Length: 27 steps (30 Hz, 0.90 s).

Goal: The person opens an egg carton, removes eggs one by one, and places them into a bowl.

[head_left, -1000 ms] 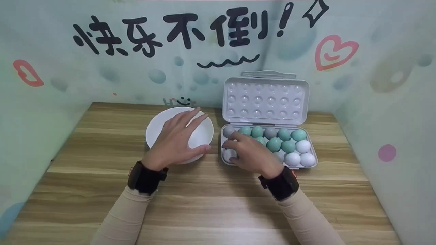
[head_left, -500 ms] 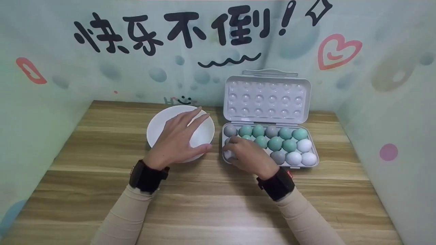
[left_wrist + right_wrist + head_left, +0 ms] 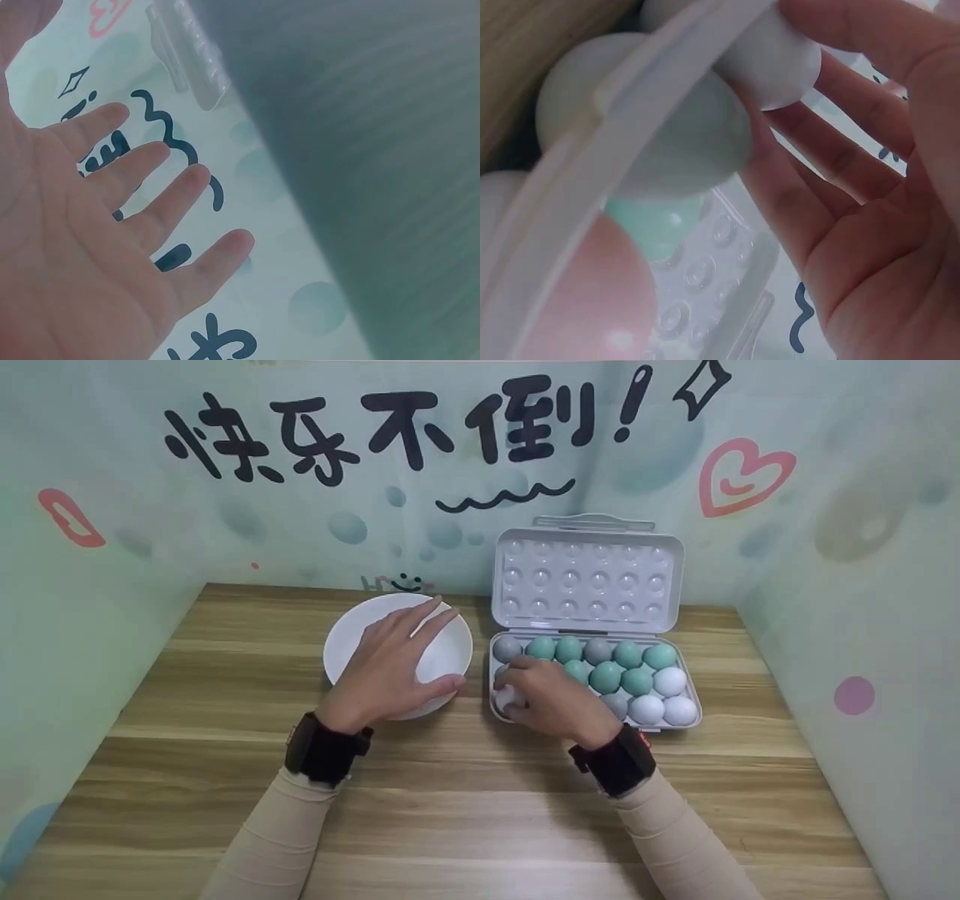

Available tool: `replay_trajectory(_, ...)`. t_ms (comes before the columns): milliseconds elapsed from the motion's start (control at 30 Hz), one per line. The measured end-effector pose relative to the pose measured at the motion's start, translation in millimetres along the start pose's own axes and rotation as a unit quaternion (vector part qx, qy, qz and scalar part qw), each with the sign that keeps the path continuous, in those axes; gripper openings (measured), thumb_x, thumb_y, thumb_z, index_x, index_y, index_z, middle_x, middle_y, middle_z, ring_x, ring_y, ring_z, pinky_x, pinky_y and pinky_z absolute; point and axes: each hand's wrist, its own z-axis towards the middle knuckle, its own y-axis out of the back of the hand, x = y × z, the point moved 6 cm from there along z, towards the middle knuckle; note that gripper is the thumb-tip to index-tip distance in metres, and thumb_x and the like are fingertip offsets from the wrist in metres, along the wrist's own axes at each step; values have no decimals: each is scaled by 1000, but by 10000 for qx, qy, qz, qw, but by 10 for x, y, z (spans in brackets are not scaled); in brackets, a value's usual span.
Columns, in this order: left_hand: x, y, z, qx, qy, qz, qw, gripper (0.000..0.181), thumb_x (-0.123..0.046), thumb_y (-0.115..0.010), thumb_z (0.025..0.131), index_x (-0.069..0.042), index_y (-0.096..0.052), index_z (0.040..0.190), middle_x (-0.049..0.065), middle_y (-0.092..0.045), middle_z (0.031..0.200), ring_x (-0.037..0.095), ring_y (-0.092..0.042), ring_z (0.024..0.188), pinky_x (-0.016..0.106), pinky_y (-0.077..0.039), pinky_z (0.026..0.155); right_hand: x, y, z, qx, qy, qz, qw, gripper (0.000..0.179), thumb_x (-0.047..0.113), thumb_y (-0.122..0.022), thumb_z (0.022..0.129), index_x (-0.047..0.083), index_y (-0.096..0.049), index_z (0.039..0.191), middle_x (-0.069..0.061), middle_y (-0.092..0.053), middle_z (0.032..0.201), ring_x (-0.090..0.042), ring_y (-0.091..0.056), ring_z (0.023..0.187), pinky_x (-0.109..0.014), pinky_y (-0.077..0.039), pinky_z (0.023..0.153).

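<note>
White bowl left of centre, left hand right over it, fingers spread wide, and just right of centre, white egg at the open egg box's lower left corner, right hand pinching it between thumb and fingers, green, grey and white eggs alongside.

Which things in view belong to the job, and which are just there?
Job:
white egg in the right hand
egg box and its other eggs
likely the bowl under the left hand

Just there:
table
printed backdrop
black wristbands
</note>
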Motion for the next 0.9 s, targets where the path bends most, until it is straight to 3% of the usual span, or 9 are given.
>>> replay_trajectory(233,-21,6,20,-234,-33,-135,9996,82,-59,-72,94,-22,-45,162,6,-40,169,33,-41,151,60,-39,116,-96,247,-50,-618,-215,589,9961,27,7,-83,83,5,-78,110,-7,-73,101,-22,-67,90,-37,-58,81)
replay_trajectory(400,-86,5,29,-676,-202,-359,9969,78,-49,-80,92,-20,-51,158,7,-47,164,31,-46,148,51,-40,120,-179,403,-82,-1013,-739,1306,9835,25,12,-83,90,7,-77,113,-5,-74,107,-20,-70,95,-38,-61,85)
replay_trajectory(500,-146,-6,39,-942,-358,-531,9935,77,-40,-86,89,-17,-54,155,8,-50,160,29,-49,144,47,-41,120,-219,467,-100,-1299,-1088,2039,9642,24,13,-83,92,7,-76,115,-5,-74,111,-19,-73,96,-37,-63,84)
replay_trajectory(700,-266,-35,62,-1338,-724,-778,9853,75,-34,-90,86,-14,-58,150,10,-56,153,26,-53,141,44,-44,119,-233,511,-112,-1839,-1555,3293,9130,27,14,-82,94,6,-74,118,-8,-73,116,-23,-76,98,-38,-63,88)
replay_trajectory(800,-315,-43,70,-1517,-876,-950,9799,72,-32,-91,86,-12,-59,148,10,-57,150,24,-54,140,39,-45,118,-206,501,-103,-1932,-1632,3698,8940,28,13,-80,95,5,-72,120,-11,-71,117,-25,-76,100,-39,-64,88)
replay_trajectory(900,-357,-55,75,-1647,-925,-1094,9759,70,-30,-91,86,-11,-60,145,9,-59,146,21,-56,136,34,-48,114,-185,469,-92,-1936,-1673,3952,8822,26,12,-79,95,4,-71,119,-12,-70,118,-27,-76,99,-39,-64,85)
